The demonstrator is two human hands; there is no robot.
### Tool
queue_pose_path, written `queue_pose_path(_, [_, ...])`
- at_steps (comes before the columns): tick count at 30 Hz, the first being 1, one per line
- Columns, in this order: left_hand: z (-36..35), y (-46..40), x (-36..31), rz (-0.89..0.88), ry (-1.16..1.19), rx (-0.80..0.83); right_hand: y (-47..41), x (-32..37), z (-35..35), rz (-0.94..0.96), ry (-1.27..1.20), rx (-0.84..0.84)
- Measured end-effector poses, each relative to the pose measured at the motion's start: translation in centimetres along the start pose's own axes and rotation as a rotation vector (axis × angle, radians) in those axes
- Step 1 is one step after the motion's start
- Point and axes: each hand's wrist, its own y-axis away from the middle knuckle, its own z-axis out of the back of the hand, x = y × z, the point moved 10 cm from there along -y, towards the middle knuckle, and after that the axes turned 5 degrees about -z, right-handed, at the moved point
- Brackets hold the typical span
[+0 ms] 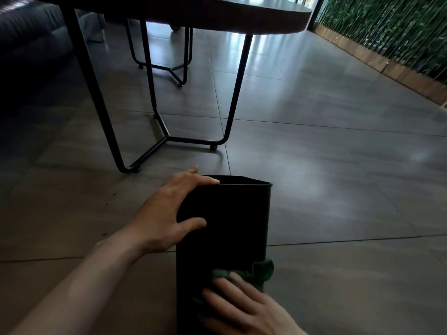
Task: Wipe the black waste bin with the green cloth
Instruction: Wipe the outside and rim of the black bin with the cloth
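Observation:
The black waste bin [229,223] lies tipped on the tiled floor in front of me, its open mouth pointing away towards the table. My left hand [169,213] grips its upper left side, fingers over the rim and thumb across the wall. My right hand [244,308] lies flat on the near part of the bin's side and presses the green cloth [256,272] against it. The cloth bunches out past my fingertips at the bin's right edge.
A dark table [217,10] on thin black metal legs [167,136] stands just beyond the bin. A dark sofa [26,35] is at the far left. A green plant wall with a wooden base [387,64] runs along the right. Grey floor tiles lie all around.

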Motion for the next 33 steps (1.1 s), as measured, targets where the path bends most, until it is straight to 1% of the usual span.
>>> queue_pose_path(1, [-0.1, 0.0, -0.1, -0.009, 0.002, 0.002, 0.0, -0.6, 0.3, 0.007, -0.034, -0.010])
queue_pose_path(2, [-0.1, -0.1, -0.1, -0.010, -0.001, 0.002, -1.1, -2.4, 1.2, -0.064, -0.131, -0.073])
queue_pose_path(4, [0.1, -0.2, 0.1, -0.003, -0.010, -0.004, -3.6, -9.4, 3.4, -0.415, -0.362, -0.242])
queue_pose_path(5, [0.3, -0.2, 0.1, 0.002, -0.013, -0.010, -4.2, -12.9, 3.7, -0.598, -0.435, -0.293])
queue_pose_path(6, [0.5, -0.2, 0.2, 0.009, -0.014, -0.014, -4.7, -15.1, 4.0, -0.723, -0.459, -0.314])
queue_pose_path(7, [0.6, -0.2, 0.2, 0.019, -0.015, -0.016, -5.0, -15.5, 4.0, -0.741, -0.443, -0.312])
queue_pose_path(8, [0.7, -0.2, 0.3, 0.029, -0.015, -0.014, -4.5, -14.2, 3.8, -0.657, -0.419, -0.296])
queue_pose_path(10, [0.7, -0.2, 0.4, 0.044, -0.017, -0.009, -3.9, -7.8, 3.0, -0.306, -0.306, -0.238])
queue_pose_path(11, [0.6, -0.1, 0.4, 0.045, -0.014, -0.008, -2.8, -5.3, 2.1, -0.215, -0.213, -0.184])
queue_pose_path(12, [0.4, -0.2, 0.3, 0.039, -0.004, -0.003, -1.8, -4.2, 1.4, -0.217, -0.154, -0.100])
queue_pose_path(13, [0.2, -0.2, 0.2, 0.030, 0.009, 0.003, -1.3, -4.0, 0.3, -0.191, -0.154, -0.004])
queue_pose_path(14, [0.0, -0.2, 0.1, 0.025, 0.018, 0.006, -1.1, -3.0, 0.2, -0.077, -0.057, 0.029])
queue_pose_path(15, [0.1, -0.3, 0.1, 0.024, 0.017, 0.005, -1.0, -2.3, 0.8, 0.068, -0.011, -0.013])
queue_pose_path(16, [0.1, -0.3, 0.2, 0.028, 0.012, 0.008, -1.3, -2.9, 1.6, 0.111, -0.090, -0.057])
queue_pose_path(17, [0.1, -0.4, 0.3, 0.031, 0.011, 0.008, -2.4, -5.5, 2.8, 0.006, -0.193, -0.132])
queue_pose_path(19, [0.3, -0.5, 0.3, 0.026, 0.014, 0.009, -4.3, -12.7, 4.4, -0.400, -0.366, -0.275])
queue_pose_path(20, [0.3, -0.5, 0.2, 0.023, 0.015, 0.011, -4.5, -15.1, 4.4, -0.571, -0.413, -0.310])
queue_pose_path(21, [0.3, -0.6, 0.2, 0.020, 0.014, 0.011, -4.7, -15.9, 4.3, -0.647, -0.425, -0.330])
queue_pose_path(22, [0.3, -0.6, 0.2, 0.018, 0.011, 0.010, -4.6, -15.1, 4.2, -0.622, -0.407, -0.336])
queue_pose_path(23, [0.4, -0.6, 0.2, 0.013, 0.007, 0.009, -4.3, -13.1, 3.9, -0.500, -0.380, -0.319])
queue_pose_path(25, [0.3, -0.6, 0.2, 0.009, -0.005, 0.014, -2.4, -6.7, 2.2, -0.159, -0.267, -0.212])
queue_pose_path(26, [0.2, -0.6, 0.1, 0.005, -0.008, 0.019, -1.1, -3.8, 1.6, 0.009, -0.155, -0.147])
queue_pose_path(27, [0.1, -0.5, 0.1, 0.001, -0.007, 0.022, -0.2, -2.4, 1.0, 0.119, -0.075, -0.095])
queue_pose_path(28, [0.0, -0.6, 0.0, 0.001, -0.004, 0.023, -0.1, -2.5, 0.8, 0.147, -0.066, -0.063])
queue_pose_path(29, [0.0, -0.6, 0.1, 0.004, -0.002, 0.020, -0.7, -3.8, 1.4, 0.101, -0.131, -0.075])
queue_pose_path(30, [0.1, -0.6, 0.2, 0.006, -0.004, 0.017, -1.9, -6.1, 2.4, -0.010, -0.223, -0.121])
queue_pose_path(31, [0.1, -0.7, 0.3, 0.006, -0.005, 0.015, -3.0, -8.9, 3.4, -0.159, -0.297, -0.171])
queue_pose_path(33, [0.2, -0.7, 0.4, 0.009, 0.001, 0.013, -4.3, -13.1, 4.5, -0.434, -0.348, -0.256])
